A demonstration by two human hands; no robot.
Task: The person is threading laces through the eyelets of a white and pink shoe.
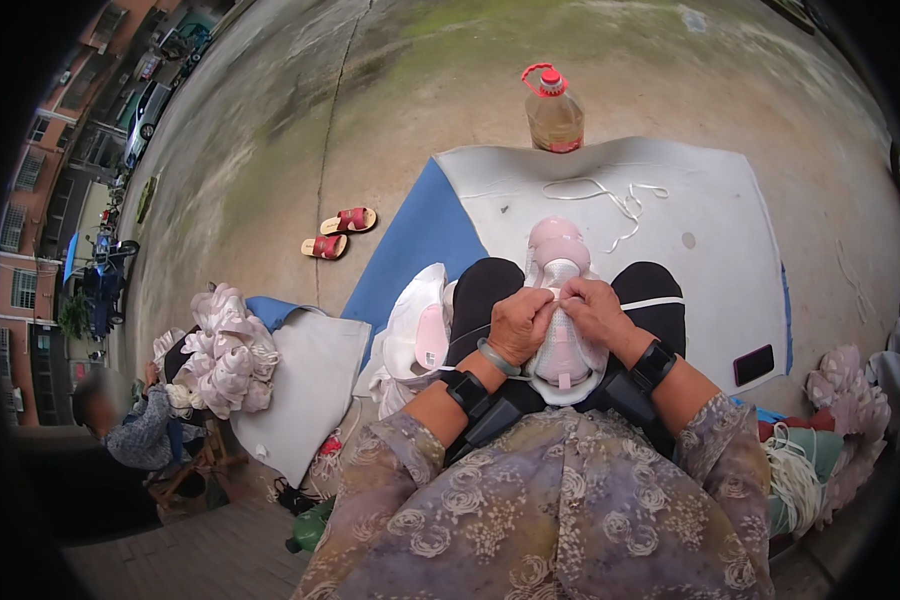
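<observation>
At twelve o'clock, a pink sneaker (562,350) is seemingly steadied between knees (490,290); left hand (519,325) and right hand (592,310) are pinched closed, contents unclear.

Pale pink and white colour the soft, rounded shoe-shaped piece (562,362), whitish roses pattern the thin mauve-grey blouse (570,490), solid black covers the trousers (484,290), blue shows on the folded side of the broad off-white sheet (680,235), and red marks the open tan-soled slippers (350,220).

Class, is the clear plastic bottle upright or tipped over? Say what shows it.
Upright: the bottle stands with its red cap at the top.
</observation>
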